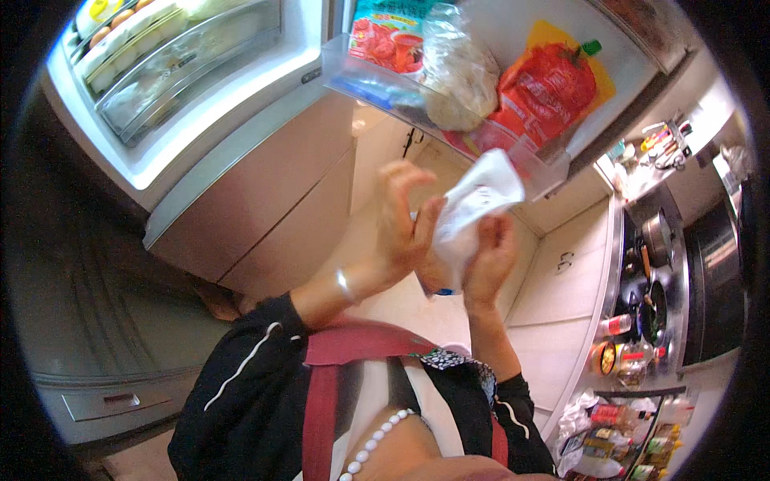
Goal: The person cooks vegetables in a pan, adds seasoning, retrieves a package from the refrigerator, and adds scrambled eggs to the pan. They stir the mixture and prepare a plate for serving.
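Note:
A white plastic pouch (478, 195), blurred and tilted, is between my hands in front of the fridge door's shelf. My right hand (493, 246) grips its right side near the lower end. Beside its left edge is my left hand (406, 216), fingers partly spread and blurred; whether it touches the pouch I cannot tell. The transparent door shelf (385, 102) holds a red and yellow spouted pouch (547, 90) with a green cap, a knotted clear plastic bag (457, 72) with pale contents, and a teal and red packet (391, 36).
The open fridge compartment (240, 90) at upper left holds eggs (120, 18) and a clear drawer (174, 78). At right, a stove counter (619, 252) carries a metal pot (657, 237), a wok (656, 312) and jars. Bottles (607, 445) stand at lower right.

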A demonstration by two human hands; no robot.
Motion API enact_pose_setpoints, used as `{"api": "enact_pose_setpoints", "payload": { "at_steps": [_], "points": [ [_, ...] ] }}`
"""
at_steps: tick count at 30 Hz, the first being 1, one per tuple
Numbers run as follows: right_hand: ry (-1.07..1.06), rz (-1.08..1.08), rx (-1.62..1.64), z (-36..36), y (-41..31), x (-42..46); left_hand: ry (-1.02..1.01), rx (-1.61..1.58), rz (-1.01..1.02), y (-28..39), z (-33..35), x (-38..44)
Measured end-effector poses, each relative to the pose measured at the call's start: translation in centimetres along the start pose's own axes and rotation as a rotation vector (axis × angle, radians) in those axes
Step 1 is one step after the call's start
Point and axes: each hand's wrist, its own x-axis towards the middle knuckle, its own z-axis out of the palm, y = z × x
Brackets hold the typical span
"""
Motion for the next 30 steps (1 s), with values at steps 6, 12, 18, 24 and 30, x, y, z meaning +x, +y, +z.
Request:
{"api": "enact_pose_setpoints", "payload": {
  "at_steps": [6, 12, 18, 24, 30],
  "points": [
    [-0.002, -0.046, 0.268, 3.6, -2.1, -1.5, -0.387, -0.385, -0.511, 3.8, -2.2, -0.7],
    [0.016, -0.08, 0.134, 4.8, -2.0, -1.1, -0.313, -0.504, -0.692, 3.1, -2.2, -2.2],
    [0.017, -0.209, -0.037, 4.0, -1.2, -0.7, -0.255, -0.406, -0.602, 3.0, -1.9, -1.4],
    [-0.019, -0.137, -0.118, 2.5, -1.2, -1.8, -0.286, -0.423, -0.645, 1.8, -1.5, -2.1],
    [-0.02, -0.128, -0.094, 1.5, -1.4, -2.8, -0.2, -0.494, -0.749, 1.1, -1.1, -2.7]
  ]
}}
